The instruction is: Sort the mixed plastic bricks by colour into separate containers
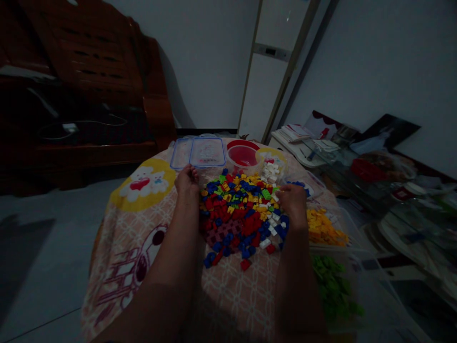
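Red, blue, yellow, green and white plastic bricks lie in one mixed pile of bricks point(243, 209) on a round table covered with a patterned cloth point(143, 228), and both bare hands of the person rest at the two sides of this pile. The left hand point(187, 181) lies at the left edge of the pile, back upward, with the fingers point(190, 169) close together and pointing away from the person; the nearest bricks are just beside the fingers, on their right side, and I cannot tell if the fingers touch any brick or hold one. The right hand point(293, 201) lies on the right edge of the pile, also back upward, with the fingers bent down toward the bricks; white and blue bricks lie just under and beside it, but the picture is too dark to tell whether the fingers are clamped on one. Behind the pile stand a clear lid with blue rim point(198, 152), a red round container point(243, 153) and a container with white bricks point(272, 167). To the right of the right hand there is a tray with yellow bricks point(323, 227), and nearer to the person a tray with green bricks point(333, 286). Left of the table stands a dark wooden bench point(82, 95).
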Tool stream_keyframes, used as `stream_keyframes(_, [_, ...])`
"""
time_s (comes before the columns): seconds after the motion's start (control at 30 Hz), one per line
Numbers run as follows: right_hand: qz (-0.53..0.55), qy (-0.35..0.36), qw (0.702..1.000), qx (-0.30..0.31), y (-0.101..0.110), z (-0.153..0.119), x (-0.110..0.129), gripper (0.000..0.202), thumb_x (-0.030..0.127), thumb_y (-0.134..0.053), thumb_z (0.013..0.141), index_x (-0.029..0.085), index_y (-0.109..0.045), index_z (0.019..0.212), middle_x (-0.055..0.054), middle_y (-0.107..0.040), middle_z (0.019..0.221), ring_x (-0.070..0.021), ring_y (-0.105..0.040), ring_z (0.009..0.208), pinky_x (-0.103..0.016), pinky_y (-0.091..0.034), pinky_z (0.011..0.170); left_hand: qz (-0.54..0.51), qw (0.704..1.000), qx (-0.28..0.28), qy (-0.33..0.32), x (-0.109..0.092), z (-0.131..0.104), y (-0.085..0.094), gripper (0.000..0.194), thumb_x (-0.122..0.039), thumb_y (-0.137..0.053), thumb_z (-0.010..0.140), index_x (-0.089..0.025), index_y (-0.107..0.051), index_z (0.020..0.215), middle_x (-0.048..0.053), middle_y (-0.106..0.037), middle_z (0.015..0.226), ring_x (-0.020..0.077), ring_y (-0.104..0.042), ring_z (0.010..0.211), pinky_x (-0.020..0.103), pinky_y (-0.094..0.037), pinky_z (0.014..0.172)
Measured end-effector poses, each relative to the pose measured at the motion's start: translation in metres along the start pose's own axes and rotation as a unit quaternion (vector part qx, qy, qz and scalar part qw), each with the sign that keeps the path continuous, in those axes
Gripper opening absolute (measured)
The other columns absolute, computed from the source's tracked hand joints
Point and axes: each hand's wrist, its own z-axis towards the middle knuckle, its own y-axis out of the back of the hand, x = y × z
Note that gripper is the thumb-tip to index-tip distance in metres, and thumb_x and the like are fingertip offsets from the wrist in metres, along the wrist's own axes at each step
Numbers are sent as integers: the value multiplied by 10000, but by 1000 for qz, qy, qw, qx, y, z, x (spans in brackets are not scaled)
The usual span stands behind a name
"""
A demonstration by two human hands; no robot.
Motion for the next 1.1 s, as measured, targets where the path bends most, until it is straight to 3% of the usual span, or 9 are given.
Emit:
stream_keyframes(0.13, [151, -24, 985, -85, -13, 21, 6, 565, 224, -596, 756, 75, -649, 1298, -168, -753, 1123, -233, -753, 882, -314, -598, 768, -3, 1000, -1, -2, 1, 0, 0, 195, 0, -504, 872, -144, -571, 760, -47, -538, 545, 22, -466, 391, 95, -379, 418])
stream_keyframes(0.2, [195, -10, 975, -102, -13, 26, 7, 608, 219, -594, 759, 77, -607, 1350, -177, -721, 1215, -229, -745, 962, -325, -602, 819, -1, 1000, 5, 0, 1, 1, 1, 194, 5, -505, 862, -144, -571, 756, -45, -535, 539, 23, -466, 392, 96, -375, 413])
stream_keyframes(0.3, [201, 9, 971, -127, -2, 20, 4, 496, 249, -595, 773, 90, -680, 1235, -154, -746, 1135, -237, -742, 962, -352, -609, 836, 2, 1000, 15, 2, 1, 4, 2, 172, -5, -549, 840, -149, -559, 747, -53, -522, 530, 21, -455, 383, 95, -375, 409])
stream_keyframes(0.43, [182, 23, 969, -165, 30, -1, 4, 373, 279, -564, 811, 97, -741, 1083, -104, -763, 886, -227, -745, 765, -334, -618, 693, -11, 1000, 11, 5, 2, 5, 1, 160, -11, -529, 860, -148, -561, 783, -58, -521, 523, 23, -460, 389, 90, -373, 402])
stream_keyframes(0.53, [89, 30, 983, -161, 52, -19, 6, 344, 282, -543, 845, 120, -762, 1055, -100, -766, 846, -229, -731, 699, -335, -599, 660, -22, 1000, 16, 11, 3, 3, 0, 171, -6, -500, 879, -144, -572, 806, -61, -516, 512, 22, -453, 385, 86, -369, 389])
stream_keyframes(0.63, [-82, 13, 991, -109, 60, -36, 4, 276, 246, -588, 843, 143, -791, 999, -125, -781, 893, -259, -741, 813, -347, -575, 785, -25, 999, 22, 19, 2, 2, -2, 171, -19, -498, 899, -147, -574, 813, -60, -519, 513, 22, -458, 385, 84, -373, 383])
stream_keyframes(0.77, [-268, -20, 963, 30, 50, -52, 0, 212, 232, -629, 857, 215, -803, 977, -117, -775, 1075, -267, -716, 1029, -306, -526, 868, -18, 999, 20, 26, 1, -1, -3, 169, -42, -502, 926, -157, -569, 821, -60, -528, 530, 22, -475, 385, 77, -389, 396])
stream_keyframes(0.9, [-348, -31, 928, 129, 37, -59, 3, 323, 185, -573, 895, 228, -744, 1166, -119, -736, 1203, -257, -680, 1144, -310, -515, 897, -23, 999, 22, 27, 0, -3, -3, 185, -29, -508, 914, -153, -569, 790, -53, -531, 539, 23, -483, 395, 83, -385, 399])
stream_keyframes(1.1, [-413, -34, 886, 207, 28, -57, 16, 301, 169, -564, 900, 163, -737, 1146, -211, -733, 1155, -284, -706, 1121, -338, -520, 905, -37, 999, 14, 28, 1, 2, -3, 190, -38, -517, 906, -149, -566, 760, -48, -530, 534, 24, -479, 396, 90, -374, 394])
